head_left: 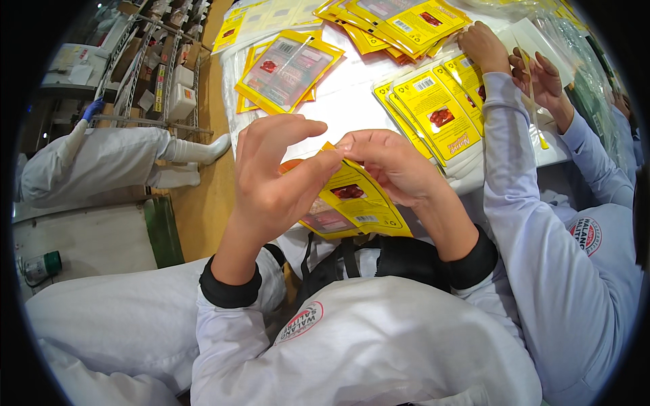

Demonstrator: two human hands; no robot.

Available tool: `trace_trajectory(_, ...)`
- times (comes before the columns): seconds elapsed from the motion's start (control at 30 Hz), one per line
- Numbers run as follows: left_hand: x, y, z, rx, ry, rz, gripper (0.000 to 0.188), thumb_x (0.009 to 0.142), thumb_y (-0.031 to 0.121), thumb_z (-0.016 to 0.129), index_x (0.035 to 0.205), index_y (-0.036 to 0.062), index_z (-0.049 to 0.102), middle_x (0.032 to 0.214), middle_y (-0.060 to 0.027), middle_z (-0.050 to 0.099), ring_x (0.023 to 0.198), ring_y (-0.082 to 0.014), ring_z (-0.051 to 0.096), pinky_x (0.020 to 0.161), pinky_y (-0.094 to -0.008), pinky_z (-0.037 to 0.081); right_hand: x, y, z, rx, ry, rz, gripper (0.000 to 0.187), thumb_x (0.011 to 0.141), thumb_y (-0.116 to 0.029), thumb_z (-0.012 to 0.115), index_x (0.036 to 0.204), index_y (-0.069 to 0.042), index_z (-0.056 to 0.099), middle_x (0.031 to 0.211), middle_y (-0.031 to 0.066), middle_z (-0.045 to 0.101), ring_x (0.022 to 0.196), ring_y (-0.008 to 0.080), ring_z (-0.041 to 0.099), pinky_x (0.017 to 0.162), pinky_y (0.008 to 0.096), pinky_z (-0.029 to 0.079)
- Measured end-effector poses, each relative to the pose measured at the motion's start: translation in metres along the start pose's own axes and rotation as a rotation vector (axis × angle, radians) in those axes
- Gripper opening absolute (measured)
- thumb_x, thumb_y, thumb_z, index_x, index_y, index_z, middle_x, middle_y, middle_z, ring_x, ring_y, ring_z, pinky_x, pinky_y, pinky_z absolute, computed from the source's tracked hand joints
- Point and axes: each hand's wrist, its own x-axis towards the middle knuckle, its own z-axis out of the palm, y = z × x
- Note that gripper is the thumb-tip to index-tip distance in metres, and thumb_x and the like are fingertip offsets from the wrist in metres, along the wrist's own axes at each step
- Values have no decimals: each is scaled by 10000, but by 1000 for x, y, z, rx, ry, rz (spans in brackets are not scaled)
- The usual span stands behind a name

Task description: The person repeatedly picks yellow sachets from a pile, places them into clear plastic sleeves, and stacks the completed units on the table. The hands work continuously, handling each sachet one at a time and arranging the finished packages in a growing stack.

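The flat plastic pouch (352, 203) pinched between the left hand (274, 179) and the right hand (393, 166) is bright yellow, with a red picture patch and a white barcode panel. The loose pouches (437, 115) spread on the white-covered table (345, 95) share that yellow with red patches. The person's sleeves (230, 318) are white with black cuffs. A co-worker's sleeve (521, 203) is pale lavender-white.

The person wears a white work coat with long sleeves, each ending in a snug black ribbed cuff. A round red-and-white badge sits on the chest. Both hands are bare.
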Motion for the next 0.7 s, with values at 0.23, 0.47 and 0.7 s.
trace_trajectory(0.23, 5, 3, -6, 109, -74, 51, 195, 697, 101, 748, 891, 122, 736, 1109, -16, 648, 1059, -248, 584, 917, -430, 434, -1, -2, 10, -122, 111, -46, 162, 968, -174, 619, 965, -21, 669, 935, 40, 679, 804, 65, 636, 714, 245, 541)
trace_trajectory(0.47, 6, 3, -11, 171, -19, 96, 219, 679, 124, 733, 898, 120, 745, 1116, -14, 655, 1082, -235, 580, 972, -464, 410, -5, -5, 8, 46, 10, 8, 149, 963, -155, 625, 960, -13, 670, 928, 52, 690, 804, 72, 650, 721, 252, 545)
trace_trajectory(0.7, 11, 6, -19, 185, -76, 126, 117, 698, 123, 723, 812, 102, 705, 1084, 7, 659, 1127, -222, 575, 1009, -486, 381, -5, -3, 14, 51, 9, -65, 139, 942, -136, 658, 959, 1, 678, 919, 54, 693, 802, 81, 644, 754, 250, 535)
